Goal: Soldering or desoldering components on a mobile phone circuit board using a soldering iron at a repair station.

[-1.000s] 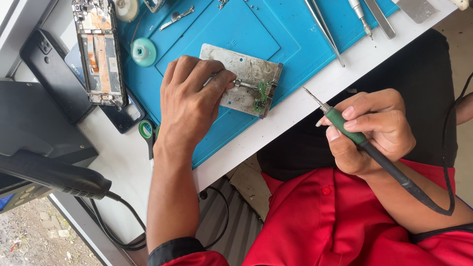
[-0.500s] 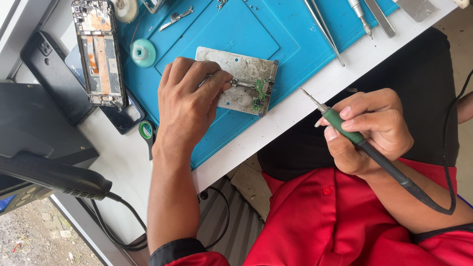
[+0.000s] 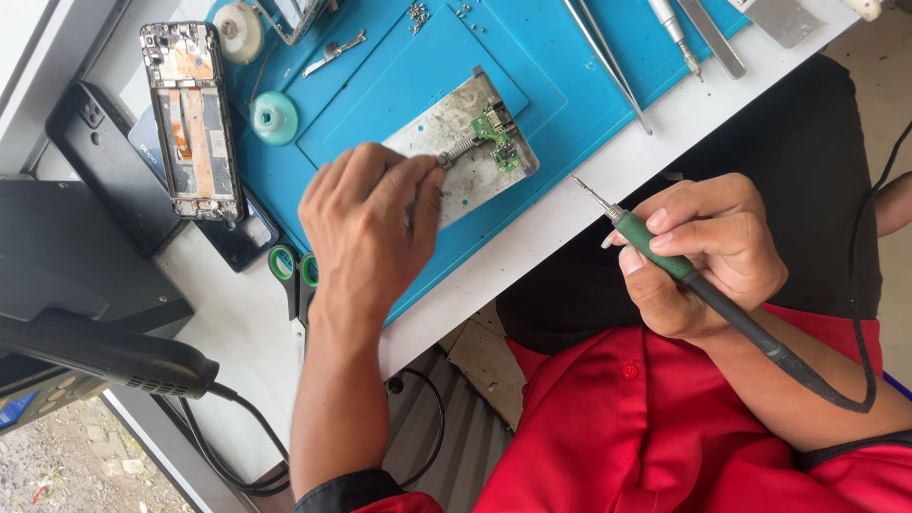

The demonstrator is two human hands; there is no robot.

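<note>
My left hand [image 3: 366,228] rests on a grey metal plate [image 3: 456,123] lying on the blue work mat [image 3: 380,85]. Its fingers pinch a thin tool whose coiled tip [image 3: 459,152] touches a small green circuit board [image 3: 499,133] on the plate. My right hand [image 3: 708,252] hovers off the table's edge over my lap, gripping a green-handled soldering iron [image 3: 655,242] like a pen. The iron's tip points up-left toward the mat, apart from the board. A black cable runs from the iron over my red shirt.
An opened phone frame [image 3: 190,119] lies at the mat's left, over dark phone bodies [image 3: 109,171]. A teal round holder [image 3: 275,118], green-handled scissors [image 3: 294,275], tweezers [image 3: 608,62], screwdrivers [image 3: 679,33] and loose screws lie around. A black hot-air handle [image 3: 104,351] sits at lower left.
The view has shifted, with the plate and board now further right of my left hand. My left hand stays at the plate. My right hand holds the iron much as before.
</note>
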